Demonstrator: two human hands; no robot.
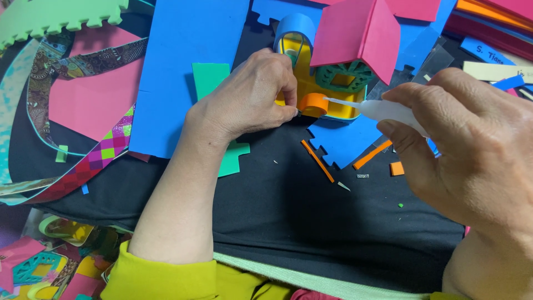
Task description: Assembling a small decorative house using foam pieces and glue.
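My left hand (252, 94) pinches a small orange foam loop (315, 104) against the front of a little foam house (338, 78) with a yellow body, a pink roof and a green window. My right hand (472, 150) grips a white glue bottle (383, 109); its thin nozzle tip touches the orange loop. A blue foam arch (295, 26) stands at the back of the house. The house rests on a blue jigsaw-edged foam piece (344, 141) over a black cloth (288, 205).
Thin orange foam strips (317, 161) and scraps lie on the cloth. A big blue foam sheet (183, 61), a green piece (210, 78), pink sheets (91, 97) and patterned ribbons (83, 166) sit left. Stacked coloured sheets (488, 16) lie far right. More foam cut-outs (39, 266) are bottom left.
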